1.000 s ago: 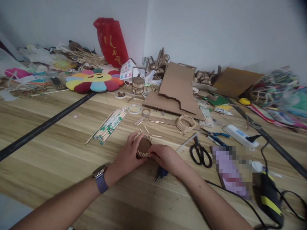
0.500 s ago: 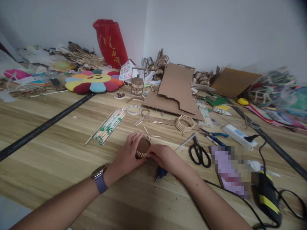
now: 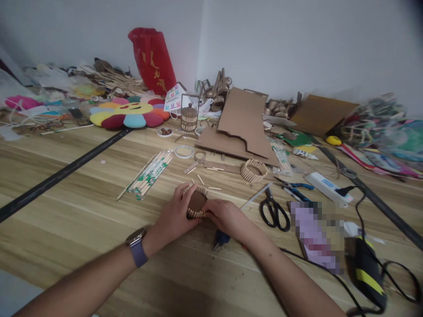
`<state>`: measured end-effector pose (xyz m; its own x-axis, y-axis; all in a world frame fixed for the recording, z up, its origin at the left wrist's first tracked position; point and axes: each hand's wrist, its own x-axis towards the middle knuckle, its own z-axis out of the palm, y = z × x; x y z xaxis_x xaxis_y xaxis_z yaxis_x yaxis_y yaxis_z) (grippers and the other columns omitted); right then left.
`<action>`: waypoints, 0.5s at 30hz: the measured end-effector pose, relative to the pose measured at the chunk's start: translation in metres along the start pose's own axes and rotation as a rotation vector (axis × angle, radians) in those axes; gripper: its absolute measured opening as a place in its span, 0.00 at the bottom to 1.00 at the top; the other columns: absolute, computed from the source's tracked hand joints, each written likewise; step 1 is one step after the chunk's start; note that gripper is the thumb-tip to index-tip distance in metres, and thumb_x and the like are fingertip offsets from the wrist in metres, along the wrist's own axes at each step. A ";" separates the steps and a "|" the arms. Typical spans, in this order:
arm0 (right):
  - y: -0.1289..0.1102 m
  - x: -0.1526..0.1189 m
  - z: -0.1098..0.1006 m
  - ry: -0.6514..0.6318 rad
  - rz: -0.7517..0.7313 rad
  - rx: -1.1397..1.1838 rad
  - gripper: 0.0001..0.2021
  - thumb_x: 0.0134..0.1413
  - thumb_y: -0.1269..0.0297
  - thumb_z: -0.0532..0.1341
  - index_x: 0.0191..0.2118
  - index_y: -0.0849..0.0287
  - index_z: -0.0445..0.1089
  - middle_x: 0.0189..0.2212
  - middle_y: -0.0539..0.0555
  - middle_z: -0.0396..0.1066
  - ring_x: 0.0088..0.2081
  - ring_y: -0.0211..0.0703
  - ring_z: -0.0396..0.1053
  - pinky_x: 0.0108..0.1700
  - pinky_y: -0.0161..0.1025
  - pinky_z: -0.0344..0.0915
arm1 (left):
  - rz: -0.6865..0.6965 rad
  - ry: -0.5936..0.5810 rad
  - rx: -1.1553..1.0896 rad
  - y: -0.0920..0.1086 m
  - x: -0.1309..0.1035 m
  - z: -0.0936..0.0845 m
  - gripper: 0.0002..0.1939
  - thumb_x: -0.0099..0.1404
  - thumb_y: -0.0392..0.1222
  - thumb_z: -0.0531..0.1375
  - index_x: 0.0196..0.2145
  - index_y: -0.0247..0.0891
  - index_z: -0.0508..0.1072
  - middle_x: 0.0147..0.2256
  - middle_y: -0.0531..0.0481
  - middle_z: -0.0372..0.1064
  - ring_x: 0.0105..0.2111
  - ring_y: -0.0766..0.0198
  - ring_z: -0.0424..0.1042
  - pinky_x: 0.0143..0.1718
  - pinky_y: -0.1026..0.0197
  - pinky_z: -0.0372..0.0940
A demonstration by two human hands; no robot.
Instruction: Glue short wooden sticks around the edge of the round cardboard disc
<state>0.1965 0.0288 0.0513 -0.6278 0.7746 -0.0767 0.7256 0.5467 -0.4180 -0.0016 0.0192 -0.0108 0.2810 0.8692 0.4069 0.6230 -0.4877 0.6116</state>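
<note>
My left hand [image 3: 176,207] is closed around the left side of a small round basket [image 3: 198,202], with a brown cardboard base and short wooden sticks standing around its rim. At the basket's right edge, the fingers of my right hand [image 3: 223,213] pinch the stick wall; whether a separate stick is between them is hidden. Under my right hand lies a dark blue tool with a pointed nozzle, apparently a glue gun [image 3: 222,237]. A few loose short sticks [image 3: 201,179] lie just beyond the basket.
Beyond are a larger stick ring [image 3: 254,171], a cardboard strip [image 3: 224,167], packaged sticks [image 3: 150,174] and a tape roll [image 3: 184,152]. Black scissors [image 3: 275,212], pliers [image 3: 297,185], a power strip [image 3: 327,187] and a cable lie rightward. Cardboard sheets [image 3: 243,119] stand behind.
</note>
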 end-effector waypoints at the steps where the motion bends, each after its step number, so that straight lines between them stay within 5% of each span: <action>1: 0.000 0.000 0.000 -0.002 0.003 -0.003 0.06 0.64 0.75 0.58 0.39 0.58 0.70 0.37 0.56 0.78 0.40 0.44 0.76 0.39 0.34 0.62 | 0.002 -0.002 0.001 0.000 0.000 0.000 0.51 0.52 0.32 0.70 0.68 0.46 0.52 0.63 0.37 0.55 0.65 0.41 0.58 0.64 0.35 0.60; 15: 0.003 0.000 0.003 0.011 -0.021 -0.012 0.05 0.64 0.74 0.58 0.39 0.58 0.69 0.38 0.55 0.77 0.40 0.44 0.74 0.39 0.34 0.61 | 0.002 -0.010 -0.010 0.002 0.000 -0.002 0.51 0.53 0.32 0.71 0.68 0.48 0.51 0.64 0.38 0.55 0.65 0.41 0.58 0.64 0.35 0.60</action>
<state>0.1980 0.0298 0.0470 -0.6399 0.7663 -0.0577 0.7155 0.5668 -0.4085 -0.0020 0.0182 -0.0086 0.2900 0.8689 0.4011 0.6149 -0.4903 0.6176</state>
